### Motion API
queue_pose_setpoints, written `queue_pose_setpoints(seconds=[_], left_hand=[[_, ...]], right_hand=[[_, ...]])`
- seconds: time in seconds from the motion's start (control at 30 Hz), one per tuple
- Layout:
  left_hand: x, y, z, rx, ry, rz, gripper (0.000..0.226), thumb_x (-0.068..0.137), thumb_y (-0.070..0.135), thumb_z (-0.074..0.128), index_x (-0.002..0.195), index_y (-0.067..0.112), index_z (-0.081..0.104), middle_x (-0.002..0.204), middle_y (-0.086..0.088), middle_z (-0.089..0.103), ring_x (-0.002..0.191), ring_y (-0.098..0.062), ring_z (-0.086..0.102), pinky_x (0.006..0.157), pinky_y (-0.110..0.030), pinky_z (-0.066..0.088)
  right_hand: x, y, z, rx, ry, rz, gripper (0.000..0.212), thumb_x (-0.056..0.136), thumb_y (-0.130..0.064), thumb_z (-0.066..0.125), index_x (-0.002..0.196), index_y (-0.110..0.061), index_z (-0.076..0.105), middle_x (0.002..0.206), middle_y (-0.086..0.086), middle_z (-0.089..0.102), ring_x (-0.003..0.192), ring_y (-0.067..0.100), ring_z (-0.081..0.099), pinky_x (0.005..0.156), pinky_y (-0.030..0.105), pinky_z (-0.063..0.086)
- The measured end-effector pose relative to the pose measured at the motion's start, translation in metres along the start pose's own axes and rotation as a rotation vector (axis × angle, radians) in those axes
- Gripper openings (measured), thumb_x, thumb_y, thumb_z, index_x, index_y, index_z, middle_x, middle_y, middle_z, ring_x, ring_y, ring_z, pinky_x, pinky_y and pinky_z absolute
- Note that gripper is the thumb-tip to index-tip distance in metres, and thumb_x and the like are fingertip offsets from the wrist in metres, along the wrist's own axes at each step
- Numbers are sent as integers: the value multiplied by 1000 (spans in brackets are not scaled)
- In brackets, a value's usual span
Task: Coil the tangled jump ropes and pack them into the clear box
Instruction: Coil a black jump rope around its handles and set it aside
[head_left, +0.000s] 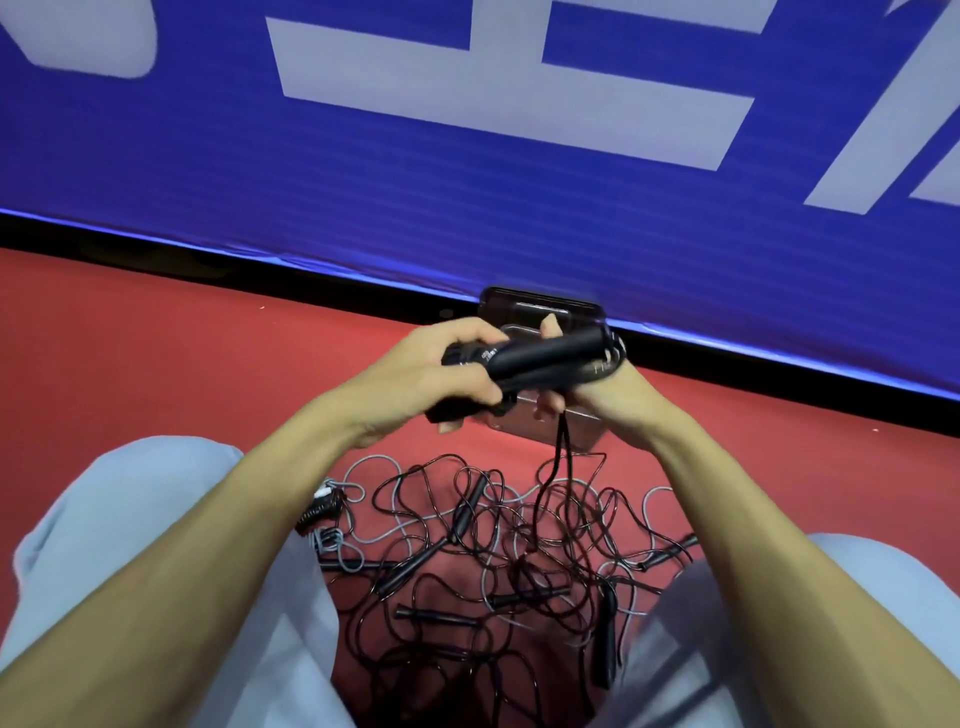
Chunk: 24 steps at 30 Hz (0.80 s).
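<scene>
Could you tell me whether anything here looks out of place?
Yes: the jump ropes lie in a tangled heap on the red floor; one cord trails up to the black handles held by left hand and right hand.

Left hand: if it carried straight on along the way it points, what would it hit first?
Probably the right hand, gripping the same black handles just ahead of the left hand; the clear box lies lower, though depth is unclear.
</scene>
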<state>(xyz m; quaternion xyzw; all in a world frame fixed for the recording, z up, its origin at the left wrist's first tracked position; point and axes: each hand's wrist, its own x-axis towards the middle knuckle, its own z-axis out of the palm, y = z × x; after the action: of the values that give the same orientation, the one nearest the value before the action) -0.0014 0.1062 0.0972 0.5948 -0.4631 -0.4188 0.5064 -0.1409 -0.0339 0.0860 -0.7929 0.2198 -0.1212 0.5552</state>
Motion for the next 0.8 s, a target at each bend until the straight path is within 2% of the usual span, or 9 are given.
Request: queue_pose_setpoints(seconds=[0.07, 0.17, 0.2, 0.3, 0.37, 0.5, 0.6, 0.7, 0.8], left_hand=[[4, -1, -1, -224, 139, 17, 51, 61, 12, 65, 111, 20, 66, 90, -17, 63, 70, -31, 50, 43, -24, 36], [7, -1, -4, -380, 290, 4, 49, 75, 5, 57, 119, 23, 66, 94, -18, 62, 67, -28, 52, 46, -26, 34], [6, -1, -6, -389, 316, -13, 42, 80, 3, 56, 117, 20, 66, 92, -17, 63, 65, -27, 53, 47, -27, 34], [6, -3, -9, -350, 439, -73, 14, 87, 3, 55, 96, 11, 62, 84, -16, 63, 60, -22, 57, 47, -27, 35], [8, -8, -10, -304, 501, -126, 5, 87, 6, 58, 90, 9, 58, 83, -16, 64, 58, -20, 58, 44, -25, 36], [14, -21, -16, -126, 511, -189, 17, 84, 13, 67, 96, 11, 55, 84, -17, 67, 61, -22, 57, 45, -28, 40], [15, -29, -19, 174, 481, -177, 31, 77, 25, 75, 97, 18, 53, 78, -10, 69, 60, -22, 57, 54, -34, 44], [14, -34, -16, 439, 397, -67, 34, 79, 28, 79, 96, 22, 50, 90, -3, 64, 64, -14, 54, 60, -30, 41], [11, -33, -17, 634, 254, 46, 39, 75, 29, 83, 99, 23, 54, 101, 2, 55, 78, -8, 52, 66, -27, 38]], right_hand=[[-2, -5, 0, 144, -46, 71, 61, 105, -39, 29, 81, 7, 60, 53, 4, 46, 46, 15, 51, 61, 32, 53], [-1, -12, 2, 88, -111, 156, 63, 99, -52, 28, 78, -2, 59, 55, 9, 51, 46, 19, 57, 50, 25, 52], [0, -9, 2, 14, -173, 185, 58, 99, -51, 34, 80, -2, 59, 55, 8, 56, 47, 19, 59, 49, 25, 52], [-2, 0, 4, -537, -374, 226, 38, 97, -44, 50, 88, -8, 59, 66, 6, 66, 62, 19, 65, 64, 33, 55], [-1, 5, 7, -775, -414, 203, 25, 99, -36, 50, 88, -15, 57, 73, 0, 64, 72, 17, 63, 70, 29, 48], [-5, -2, 10, -892, -389, 78, 22, 103, -25, 41, 101, -11, 57, 89, 4, 61, 80, 23, 58, 73, 30, 44], [-5, -6, 7, -907, -306, -141, 20, 103, -30, 38, 95, -15, 50, 78, 4, 58, 73, 26, 58, 72, 41, 48], [-4, -10, 4, -941, -245, -327, 23, 101, -35, 40, 101, -17, 55, 89, -3, 57, 85, 25, 58, 74, 47, 50], [-4, -16, -1, -975, -145, -411, 23, 94, -42, 54, 106, -25, 64, 92, -8, 52, 91, 22, 58, 71, 41, 50]])
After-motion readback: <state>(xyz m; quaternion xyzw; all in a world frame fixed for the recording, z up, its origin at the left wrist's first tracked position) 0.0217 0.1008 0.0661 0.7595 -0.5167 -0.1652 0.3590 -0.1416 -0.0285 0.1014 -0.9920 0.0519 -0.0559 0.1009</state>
